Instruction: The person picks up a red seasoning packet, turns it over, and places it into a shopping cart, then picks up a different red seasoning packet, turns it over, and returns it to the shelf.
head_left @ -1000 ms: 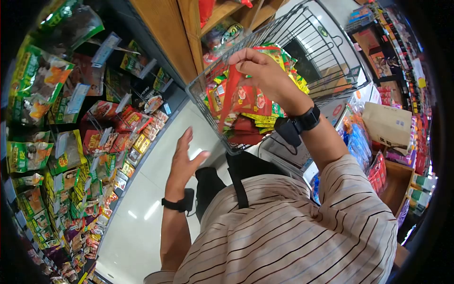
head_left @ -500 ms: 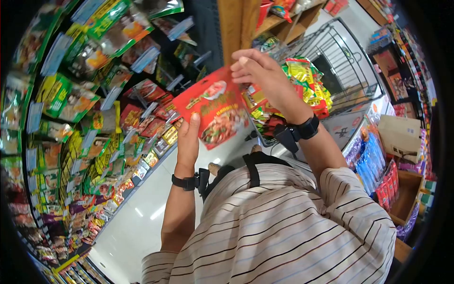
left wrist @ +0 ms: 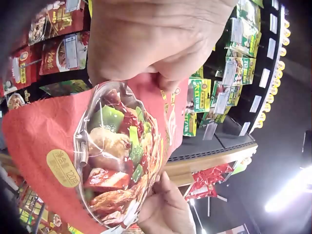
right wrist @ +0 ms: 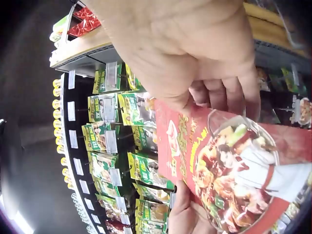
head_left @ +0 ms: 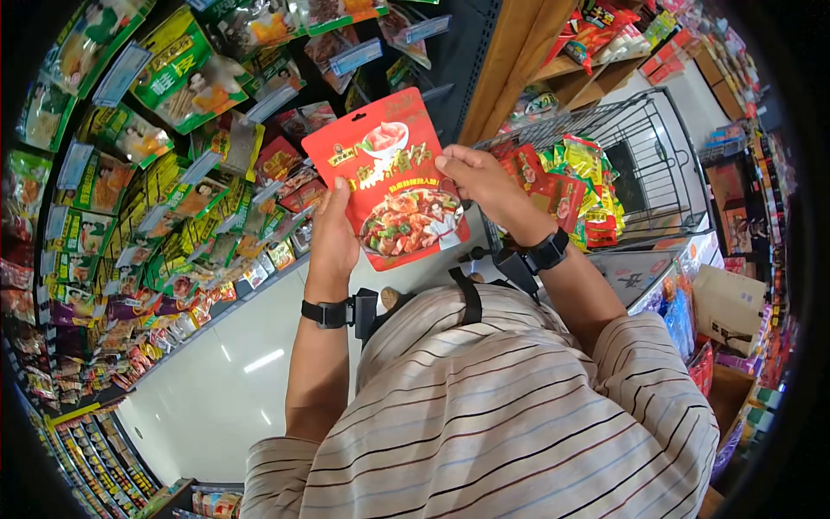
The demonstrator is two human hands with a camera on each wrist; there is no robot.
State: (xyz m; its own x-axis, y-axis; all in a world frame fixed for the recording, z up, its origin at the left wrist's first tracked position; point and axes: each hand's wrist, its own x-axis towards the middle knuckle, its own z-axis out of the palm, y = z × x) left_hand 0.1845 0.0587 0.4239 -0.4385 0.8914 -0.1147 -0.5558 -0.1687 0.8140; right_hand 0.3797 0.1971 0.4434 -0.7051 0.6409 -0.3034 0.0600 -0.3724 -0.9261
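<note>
A red food pouch (head_left: 389, 177) is held up in front of the body, its printed front facing the head camera. My left hand (head_left: 333, 238) grips its left edge, thumb on the front. At the upper right edge my right hand (head_left: 494, 189) pinches it between thumb and fingers. The left wrist view shows the pouch (left wrist: 44, 146) under the left hand (left wrist: 156, 36). In the right wrist view the right hand (right wrist: 195, 53) has its fingers curled behind the pouch (right wrist: 185, 146).
Hanging packets (head_left: 186, 73) fill the shelves on the left. A wire cart (head_left: 683, 195) with red packets (head_left: 553, 195) and yellow-green packets (head_left: 584, 164) stands at the upper right. Beside a wooden post (head_left: 519, 65) are shelves of goods; a cardboard box (head_left: 728, 303) is at the right.
The pouch, earlier edge-on in the right hand above the cart, was brought left and turned face-up. The left hand took hold of it, and the right hand now pinches its edge. The view shifted left.
</note>
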